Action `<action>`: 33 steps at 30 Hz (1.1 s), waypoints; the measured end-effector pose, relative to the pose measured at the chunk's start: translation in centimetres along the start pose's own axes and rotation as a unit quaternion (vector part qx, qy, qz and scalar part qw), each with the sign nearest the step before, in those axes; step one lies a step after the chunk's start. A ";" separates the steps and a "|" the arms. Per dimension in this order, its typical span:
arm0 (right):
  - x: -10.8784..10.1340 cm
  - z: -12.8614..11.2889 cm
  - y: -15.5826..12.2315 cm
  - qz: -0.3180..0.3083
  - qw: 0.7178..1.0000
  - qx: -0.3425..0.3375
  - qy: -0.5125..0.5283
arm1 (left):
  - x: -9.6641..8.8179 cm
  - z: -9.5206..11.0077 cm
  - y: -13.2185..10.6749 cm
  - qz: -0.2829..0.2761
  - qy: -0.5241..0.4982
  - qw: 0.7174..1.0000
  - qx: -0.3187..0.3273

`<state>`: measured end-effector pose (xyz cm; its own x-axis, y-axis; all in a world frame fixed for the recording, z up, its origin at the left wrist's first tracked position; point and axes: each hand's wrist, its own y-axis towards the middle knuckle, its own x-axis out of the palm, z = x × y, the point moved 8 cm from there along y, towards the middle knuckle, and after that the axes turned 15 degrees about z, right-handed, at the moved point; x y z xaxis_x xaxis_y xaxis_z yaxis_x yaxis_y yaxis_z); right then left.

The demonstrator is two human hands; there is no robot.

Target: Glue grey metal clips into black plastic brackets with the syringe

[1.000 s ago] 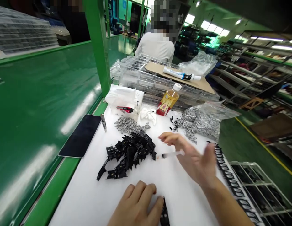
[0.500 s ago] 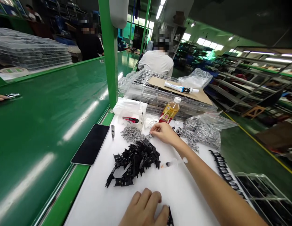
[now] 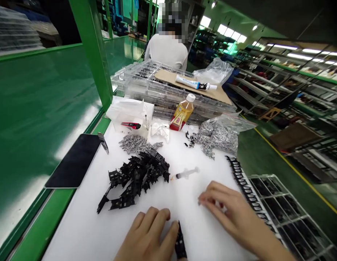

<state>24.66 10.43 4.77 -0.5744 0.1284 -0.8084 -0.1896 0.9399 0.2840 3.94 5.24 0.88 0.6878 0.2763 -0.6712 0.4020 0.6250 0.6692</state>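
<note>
Metal shelving stands beside the green factory floor under fluorescent lights.

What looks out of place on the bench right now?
A few small black pieces lie loose on the white bench beside the bag of silver parts, apart from the main black pile. They look stray or spilled.

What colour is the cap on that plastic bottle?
The bottle cap is white, seen best in the head view.
</note>
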 end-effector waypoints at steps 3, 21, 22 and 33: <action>1.5 0.2 -3.3 0.040 0.997 0.042 0.047 | -0.1 0.3 0.1 0.003 -0.003 1.000 -0.016; 2.2 -1.9 -4.7 0.043 0.991 0.037 0.125 | -0.3 0.8 0.8 -0.060 -0.036 0.996 -0.058; 2.5 -2.7 -5.0 0.034 0.989 0.034 0.141 | -0.3 0.8 0.9 -0.061 -0.037 0.996 -0.060; 4.3 -5.7 -6.3 -0.007 0.996 -0.045 0.082 | -0.3 1.0 1.0 -0.083 -0.047 0.993 -0.068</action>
<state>18.85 3.28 2.45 -0.6920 0.0555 -0.7198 -0.2653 0.9077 0.3251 4.75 5.10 2.06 0.6748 0.0958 -0.7317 0.4339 0.7505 0.4985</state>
